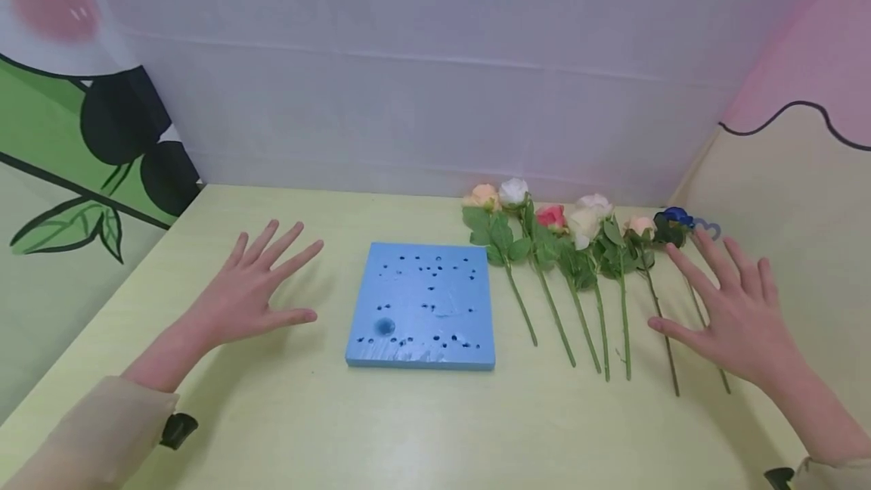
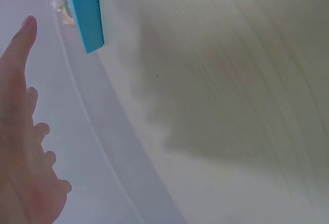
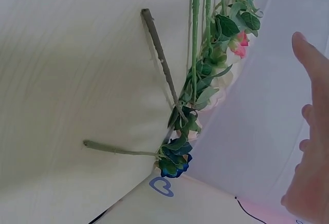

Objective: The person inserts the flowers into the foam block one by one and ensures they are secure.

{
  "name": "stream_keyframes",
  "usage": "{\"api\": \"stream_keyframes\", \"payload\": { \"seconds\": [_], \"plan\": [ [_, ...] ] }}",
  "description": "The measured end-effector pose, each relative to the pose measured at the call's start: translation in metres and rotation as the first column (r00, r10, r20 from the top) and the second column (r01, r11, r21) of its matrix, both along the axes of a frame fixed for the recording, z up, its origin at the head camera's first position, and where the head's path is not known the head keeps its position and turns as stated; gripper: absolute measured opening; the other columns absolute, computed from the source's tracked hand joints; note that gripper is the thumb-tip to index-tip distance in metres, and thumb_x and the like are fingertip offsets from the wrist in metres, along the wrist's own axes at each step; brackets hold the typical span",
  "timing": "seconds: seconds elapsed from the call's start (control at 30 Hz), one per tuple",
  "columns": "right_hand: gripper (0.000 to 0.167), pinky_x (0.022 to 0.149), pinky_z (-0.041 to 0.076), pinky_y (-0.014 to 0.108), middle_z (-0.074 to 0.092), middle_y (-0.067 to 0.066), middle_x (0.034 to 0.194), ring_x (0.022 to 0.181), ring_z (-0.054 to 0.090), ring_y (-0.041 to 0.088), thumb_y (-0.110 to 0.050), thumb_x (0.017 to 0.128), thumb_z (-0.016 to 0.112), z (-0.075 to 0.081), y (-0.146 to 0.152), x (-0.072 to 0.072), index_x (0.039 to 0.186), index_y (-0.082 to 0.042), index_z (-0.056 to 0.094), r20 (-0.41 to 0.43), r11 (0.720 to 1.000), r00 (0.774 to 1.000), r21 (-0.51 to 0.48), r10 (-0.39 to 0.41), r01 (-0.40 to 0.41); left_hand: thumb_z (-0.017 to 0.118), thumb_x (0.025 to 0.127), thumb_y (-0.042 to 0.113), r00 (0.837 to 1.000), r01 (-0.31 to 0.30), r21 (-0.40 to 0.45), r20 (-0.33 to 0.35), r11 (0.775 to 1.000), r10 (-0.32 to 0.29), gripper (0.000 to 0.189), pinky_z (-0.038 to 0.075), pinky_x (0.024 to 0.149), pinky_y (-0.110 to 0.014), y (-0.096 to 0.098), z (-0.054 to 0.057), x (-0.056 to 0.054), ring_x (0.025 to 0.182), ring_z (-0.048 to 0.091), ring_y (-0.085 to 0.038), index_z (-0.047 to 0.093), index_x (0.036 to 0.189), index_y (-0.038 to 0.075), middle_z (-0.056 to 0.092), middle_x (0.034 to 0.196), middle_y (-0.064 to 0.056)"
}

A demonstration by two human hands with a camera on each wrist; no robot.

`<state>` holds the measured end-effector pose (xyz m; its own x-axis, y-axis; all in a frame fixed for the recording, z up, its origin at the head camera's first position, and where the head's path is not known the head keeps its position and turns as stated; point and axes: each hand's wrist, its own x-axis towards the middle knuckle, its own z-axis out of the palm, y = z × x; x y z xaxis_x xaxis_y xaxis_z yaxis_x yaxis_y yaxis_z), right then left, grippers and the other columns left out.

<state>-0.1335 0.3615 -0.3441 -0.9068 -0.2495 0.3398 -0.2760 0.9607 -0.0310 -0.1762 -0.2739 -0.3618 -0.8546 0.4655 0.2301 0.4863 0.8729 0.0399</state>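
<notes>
My left hand (image 1: 248, 293) is held over the table left of a blue foam block (image 1: 422, 305), fingers spread and straight, holding nothing. The block lies flat and has several small holes and one larger dent. My right hand (image 1: 738, 308) hovers with spread fingers over the right side, near a blue rose (image 1: 674, 218) whose stem it partly covers. Left of that hand, artificial roses lie in a row, heads away from me: a peach rose (image 1: 483, 196), a white rose (image 1: 513, 191), a red rose (image 1: 551, 216), a cream rose (image 1: 584, 227) and a pale pink rose (image 1: 640, 227).
The pale table (image 1: 327, 429) meets a white cloth backdrop (image 1: 408, 97) at its far edge. A cartoon-printed panel (image 1: 102, 112) stands on the left, and another printed panel (image 1: 796, 172) on the right. In the right wrist view a blue heart outline (image 3: 162, 186) shows beside the blue rose.
</notes>
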Motion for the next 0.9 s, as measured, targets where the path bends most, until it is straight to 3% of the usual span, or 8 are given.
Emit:
{"api": "stream_keyframes", "payload": {
  "seconds": [0.4,0.53,0.9],
  "plan": [
    [0.107,0.117,-0.009,0.068,-0.004,0.003,0.169,0.155,-0.007,0.037,-0.062,0.075,0.073,-0.004,0.008,-0.003,0.159,-0.033,0.013,0.0,1.0,1.0,0.017,-0.011,0.011,0.07,0.08,0.064,0.995,-0.017,0.068,0.098,0.998,0.01,0.099,0.025,0.112,-0.069,0.011,-0.008,0.004,0.148,0.023,-0.046,0.02,0.158,0.031,0.021,0.165,-0.012],
    [0.108,0.117,-0.01,0.069,-0.003,0.006,0.169,0.155,-0.007,0.039,-0.061,0.075,0.074,-0.006,0.012,-0.003,0.159,-0.032,0.013,0.008,1.0,1.0,0.011,-0.012,0.012,0.068,0.081,0.065,0.988,-0.038,0.096,0.15,0.995,0.023,0.098,0.03,0.11,-0.068,0.016,-0.009,0.006,0.146,0.027,-0.045,0.02,0.159,0.031,0.023,0.165,-0.012],
    [0.11,0.116,-0.01,0.069,-0.007,0.002,0.169,0.154,-0.006,0.04,-0.063,0.076,0.072,-0.012,0.024,-0.007,0.16,-0.033,0.009,0.015,1.0,0.999,0.013,-0.029,0.028,0.069,0.082,0.063,0.977,-0.061,0.17,0.213,0.984,0.024,0.096,0.039,0.104,-0.067,0.025,-0.016,0.005,0.143,0.032,-0.043,0.022,0.158,0.029,0.025,0.163,-0.013]
  ]
}}
